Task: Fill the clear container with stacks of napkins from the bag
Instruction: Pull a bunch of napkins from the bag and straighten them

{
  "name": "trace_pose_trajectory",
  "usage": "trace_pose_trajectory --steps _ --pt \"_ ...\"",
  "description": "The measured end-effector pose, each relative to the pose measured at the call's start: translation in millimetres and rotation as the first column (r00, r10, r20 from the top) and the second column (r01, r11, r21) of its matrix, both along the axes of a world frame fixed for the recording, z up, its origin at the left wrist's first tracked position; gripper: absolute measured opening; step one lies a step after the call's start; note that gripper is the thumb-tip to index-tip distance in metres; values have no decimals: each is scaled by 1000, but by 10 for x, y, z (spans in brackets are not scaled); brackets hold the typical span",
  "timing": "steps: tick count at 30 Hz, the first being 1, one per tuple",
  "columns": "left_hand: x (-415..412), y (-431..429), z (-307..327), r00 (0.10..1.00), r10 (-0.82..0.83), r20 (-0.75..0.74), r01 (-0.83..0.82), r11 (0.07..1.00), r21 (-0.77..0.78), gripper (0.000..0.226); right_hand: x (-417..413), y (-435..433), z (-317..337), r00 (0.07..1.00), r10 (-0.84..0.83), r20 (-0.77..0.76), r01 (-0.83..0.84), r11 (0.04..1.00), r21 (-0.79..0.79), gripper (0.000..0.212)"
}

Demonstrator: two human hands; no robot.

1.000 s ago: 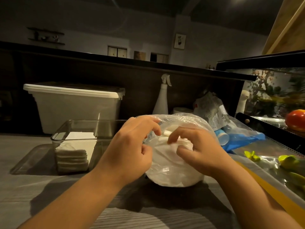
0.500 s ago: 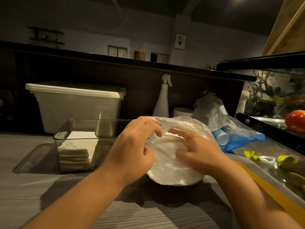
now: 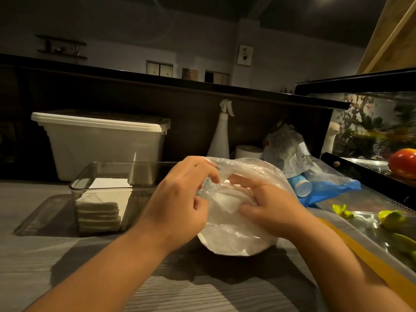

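I am seeing my left hand [image 3: 180,199] pinching the crinkled clear plastic bag's [image 3: 236,233] mouth while my right hand's [image 3: 267,208] grip is clenching white napkins [image 3: 225,200] inside.

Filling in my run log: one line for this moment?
step: opening bag | left hand: gripping plastic bag | right hand: fingers in bag mouth | clear container: partly filled, napkins

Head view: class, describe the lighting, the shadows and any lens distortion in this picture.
Head view: dim, warm light; the background wall is dark. The forearms and plastic bag cast dark shadows on the grey table. Wide-angle distortion bends the dark counter ledge. The left hand and right hand look sharp.
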State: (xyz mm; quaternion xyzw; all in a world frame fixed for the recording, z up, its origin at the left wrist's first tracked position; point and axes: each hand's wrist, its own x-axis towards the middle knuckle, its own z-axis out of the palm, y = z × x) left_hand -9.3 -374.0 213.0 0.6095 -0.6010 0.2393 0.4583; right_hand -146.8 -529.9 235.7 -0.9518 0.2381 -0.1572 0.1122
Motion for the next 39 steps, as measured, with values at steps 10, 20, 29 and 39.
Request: trace_pose_trajectory --steps 10,20,29,39 --pt "-27 4 -2 1000 -5 4 5 1000 2 50 160 -87 -105 995 -91 49 96 990 -104 54" --pt "-63 67 65 997 -75 10 75 996 -40 50 -77 125 104 997 73 6 -70 978 -196 55" --pt "-82 100 83 993 -118 10 118 993 -25 53 -164 135 77 876 172 -450 -179 983 28 107" --pt "-103 110 76 987 -159 6 159 986 49 54 -44 260 -12 861 105 -497 -132 991 -19 119"
